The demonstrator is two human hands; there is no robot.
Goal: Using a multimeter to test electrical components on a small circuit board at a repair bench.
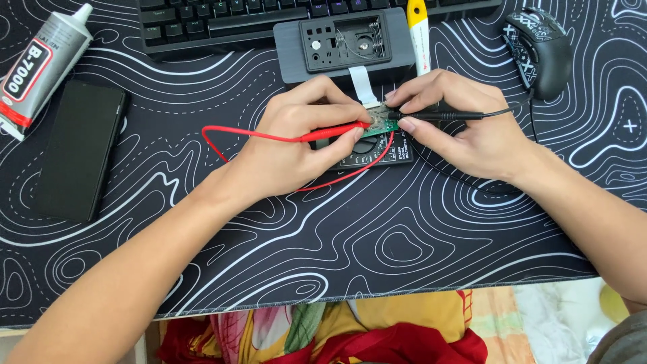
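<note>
As two hands (377, 131) hold two probes (384, 121), one circuit board (385, 125), one multimeter (381, 149).

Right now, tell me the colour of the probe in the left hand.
Red, with a red lead; the probe in the left hand shows in the head view.

You have two probes in hand, one red probe (330, 133) and one black probe (438, 116), on one green circuit board (382, 123). Count one multimeter (377, 148), one grey casing (344, 44), one keyboard (222, 20), one mouse (539, 47), one phone (81, 148) at nine o'clock, one glue tube (40, 67).
</note>
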